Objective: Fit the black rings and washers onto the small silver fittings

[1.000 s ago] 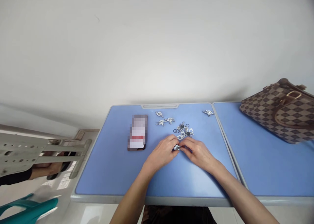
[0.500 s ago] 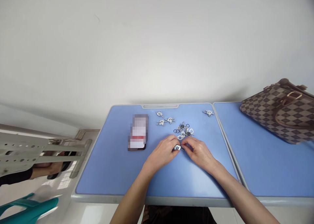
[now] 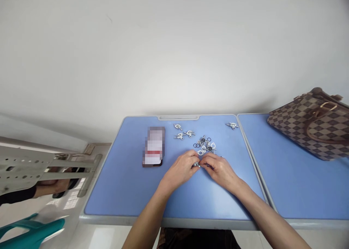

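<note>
Left hand (image 3: 182,168) had the small metal fitting (image 3: 196,164) pinched, just nearside of the loose-parts cluster (image 3: 203,140) on the blue tabletop (image 3: 212,205) | right hand (image 3: 220,169) bunched up at its end, grip impossible to tell | looked light, rigid, likely slick; outer edges seemed the surest hold

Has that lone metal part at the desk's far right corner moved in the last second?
No. Judged against the far right corner of the blue desk, the lone metal part lies in the same spot.
</note>
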Motion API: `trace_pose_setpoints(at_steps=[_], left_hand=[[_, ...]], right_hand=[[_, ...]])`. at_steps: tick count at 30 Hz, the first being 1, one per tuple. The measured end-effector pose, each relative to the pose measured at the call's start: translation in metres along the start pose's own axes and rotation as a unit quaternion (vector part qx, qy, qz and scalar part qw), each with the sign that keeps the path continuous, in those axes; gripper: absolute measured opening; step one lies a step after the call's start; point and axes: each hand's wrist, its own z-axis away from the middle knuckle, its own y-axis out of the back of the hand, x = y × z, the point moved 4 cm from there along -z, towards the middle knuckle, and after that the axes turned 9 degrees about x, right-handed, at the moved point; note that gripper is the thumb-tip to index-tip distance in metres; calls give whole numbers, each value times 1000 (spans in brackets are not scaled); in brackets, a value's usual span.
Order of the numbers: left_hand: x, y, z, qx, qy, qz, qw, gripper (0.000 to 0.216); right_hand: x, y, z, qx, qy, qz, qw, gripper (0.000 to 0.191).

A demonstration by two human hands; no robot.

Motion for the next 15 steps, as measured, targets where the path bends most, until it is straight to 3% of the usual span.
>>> trace_pose_setpoints(at_steps=[15], left_hand=[[1, 1, -1, -3, -3, 0, 1000, 17]], right_hand=[[-4, 5, -3, -14, -13, 5, 1000, 17]])
